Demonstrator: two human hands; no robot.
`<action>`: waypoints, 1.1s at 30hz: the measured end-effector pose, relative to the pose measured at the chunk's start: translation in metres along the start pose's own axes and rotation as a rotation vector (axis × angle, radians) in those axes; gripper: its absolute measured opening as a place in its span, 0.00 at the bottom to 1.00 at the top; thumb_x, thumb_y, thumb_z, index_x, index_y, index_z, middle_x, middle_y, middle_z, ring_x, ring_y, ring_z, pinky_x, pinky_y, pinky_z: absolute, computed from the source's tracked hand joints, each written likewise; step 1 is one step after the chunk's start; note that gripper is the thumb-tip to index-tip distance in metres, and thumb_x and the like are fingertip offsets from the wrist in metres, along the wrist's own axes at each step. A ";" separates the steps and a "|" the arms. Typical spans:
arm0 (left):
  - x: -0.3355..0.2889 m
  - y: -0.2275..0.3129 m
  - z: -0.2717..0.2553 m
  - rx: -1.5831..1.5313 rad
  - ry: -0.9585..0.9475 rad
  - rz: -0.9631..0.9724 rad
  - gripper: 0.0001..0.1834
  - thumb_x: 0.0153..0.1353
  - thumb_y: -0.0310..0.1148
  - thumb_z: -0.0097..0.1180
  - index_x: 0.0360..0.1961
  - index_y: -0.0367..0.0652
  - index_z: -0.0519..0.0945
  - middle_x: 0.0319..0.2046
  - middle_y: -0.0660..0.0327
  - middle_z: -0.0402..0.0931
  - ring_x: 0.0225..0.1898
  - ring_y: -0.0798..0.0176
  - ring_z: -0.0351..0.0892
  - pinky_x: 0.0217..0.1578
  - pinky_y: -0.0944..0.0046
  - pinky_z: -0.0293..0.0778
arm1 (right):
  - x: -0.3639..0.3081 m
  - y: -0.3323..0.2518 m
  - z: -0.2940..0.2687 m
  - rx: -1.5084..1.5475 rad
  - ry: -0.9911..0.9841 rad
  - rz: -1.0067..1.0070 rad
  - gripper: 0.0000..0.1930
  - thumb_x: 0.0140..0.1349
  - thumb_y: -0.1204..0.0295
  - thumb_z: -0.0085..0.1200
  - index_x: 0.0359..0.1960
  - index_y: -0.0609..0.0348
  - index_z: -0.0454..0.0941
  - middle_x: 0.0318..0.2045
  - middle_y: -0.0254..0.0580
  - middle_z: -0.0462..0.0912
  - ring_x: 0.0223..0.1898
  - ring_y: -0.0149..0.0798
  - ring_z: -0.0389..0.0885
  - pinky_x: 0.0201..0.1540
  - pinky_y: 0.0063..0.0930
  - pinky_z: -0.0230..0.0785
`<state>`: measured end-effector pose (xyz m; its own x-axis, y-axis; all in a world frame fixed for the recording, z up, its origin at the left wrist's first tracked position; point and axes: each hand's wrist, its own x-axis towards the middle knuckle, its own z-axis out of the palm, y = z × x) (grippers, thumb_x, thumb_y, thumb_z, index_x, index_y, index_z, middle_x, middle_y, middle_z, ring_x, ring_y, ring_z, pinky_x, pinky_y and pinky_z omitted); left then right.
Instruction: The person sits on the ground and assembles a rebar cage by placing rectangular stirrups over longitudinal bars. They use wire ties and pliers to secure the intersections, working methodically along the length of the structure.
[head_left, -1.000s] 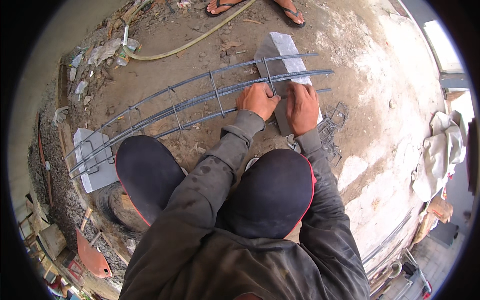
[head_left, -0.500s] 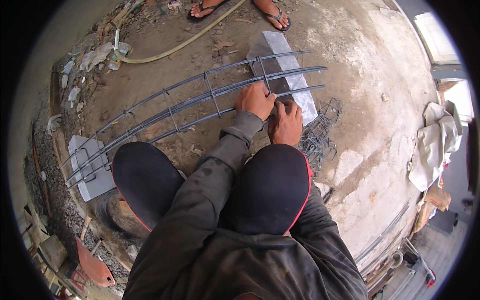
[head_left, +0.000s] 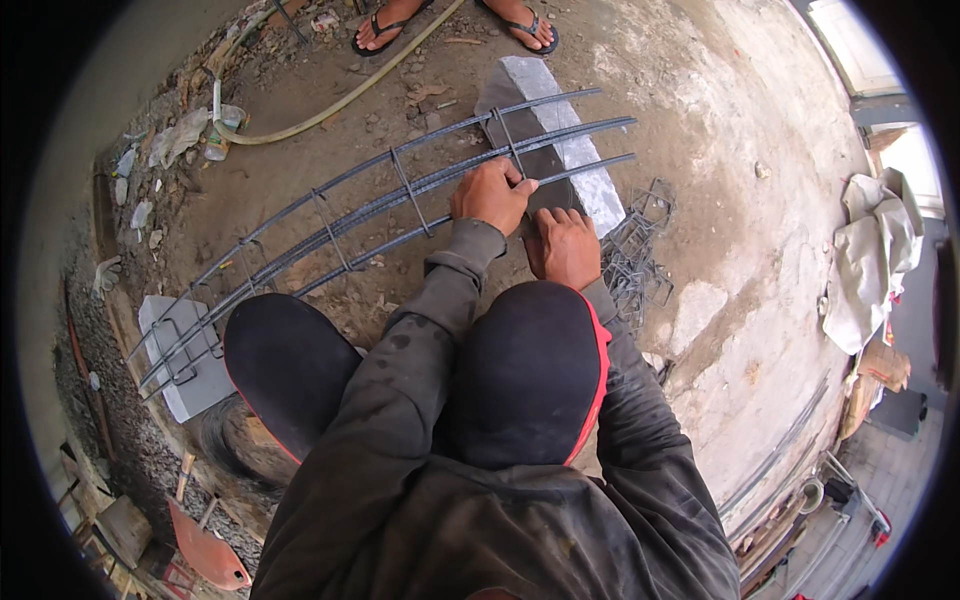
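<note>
A long rebar cage (head_left: 330, 237) runs from lower left to upper right, with thin square stirrups around its bars. My left hand (head_left: 490, 195) is closed round the near bar, at the stirrup (head_left: 508, 143) closest to the cage's right end. Just right of it and nearer to me is my right hand (head_left: 566, 247), its fingers curled inward. Whatever its fingers hold is hidden below the knuckles. Under the cage's right end lies a grey block (head_left: 572, 140); another pale block (head_left: 195, 385) supports its left end.
A heap of loose stirrups (head_left: 635, 255) lies right of my right hand. Coiled wire (head_left: 230, 440) sits by my left knee. A person's sandalled feet (head_left: 520, 28) stand beyond the cage, near a hose (head_left: 345, 105). A shovel (head_left: 208, 545) lies lower left.
The whole scene has shifted slightly left in the view. My right hand has drawn a little away from the left hand and the near bar. My left hand keeps its place at the stirrup.
</note>
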<state>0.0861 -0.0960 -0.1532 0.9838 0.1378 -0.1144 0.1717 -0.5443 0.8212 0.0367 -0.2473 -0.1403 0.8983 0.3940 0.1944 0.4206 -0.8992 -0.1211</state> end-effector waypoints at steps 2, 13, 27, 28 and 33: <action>0.000 -0.001 0.000 0.011 0.020 0.015 0.16 0.57 0.44 0.73 0.33 0.43 0.86 0.32 0.53 0.87 0.38 0.46 0.87 0.39 0.48 0.79 | -0.006 0.004 -0.007 -0.097 0.162 -0.183 0.12 0.63 0.62 0.58 0.40 0.55 0.76 0.34 0.46 0.84 0.43 0.49 0.84 0.59 0.50 0.69; -0.001 -0.002 -0.004 -0.022 -0.006 0.021 0.16 0.57 0.45 0.73 0.32 0.43 0.86 0.31 0.53 0.86 0.37 0.48 0.87 0.39 0.50 0.79 | -0.068 -0.002 -0.008 0.241 -0.010 0.024 0.16 0.69 0.63 0.56 0.53 0.56 0.75 0.35 0.51 0.86 0.38 0.54 0.87 0.43 0.44 0.80; 0.003 -0.006 -0.002 -0.046 -0.017 0.033 0.17 0.55 0.45 0.74 0.31 0.41 0.85 0.30 0.52 0.86 0.35 0.48 0.86 0.37 0.51 0.78 | -0.077 -0.001 -0.014 0.808 -0.384 0.491 0.16 0.63 0.71 0.57 0.51 0.63 0.78 0.43 0.52 0.85 0.47 0.58 0.85 0.53 0.37 0.77; 0.003 -0.006 -0.002 -0.035 -0.037 0.024 0.17 0.56 0.45 0.73 0.31 0.42 0.85 0.31 0.53 0.86 0.37 0.48 0.86 0.39 0.50 0.78 | -0.081 -0.002 -0.012 1.120 -0.428 0.540 0.16 0.62 0.71 0.57 0.51 0.63 0.78 0.44 0.53 0.85 0.47 0.59 0.85 0.53 0.37 0.76; 0.004 -0.005 -0.004 -0.047 -0.056 0.006 0.16 0.57 0.45 0.73 0.31 0.43 0.85 0.32 0.53 0.86 0.38 0.47 0.86 0.40 0.49 0.78 | -0.099 0.012 -0.009 0.674 -0.210 0.078 0.16 0.70 0.63 0.54 0.49 0.63 0.81 0.43 0.48 0.87 0.47 0.50 0.85 0.53 0.37 0.75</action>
<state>0.0886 -0.0897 -0.1553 0.9863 0.0877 -0.1395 0.1647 -0.5052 0.8471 -0.0482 -0.2987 -0.1524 0.9058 0.4230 -0.0229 0.2804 -0.6393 -0.7160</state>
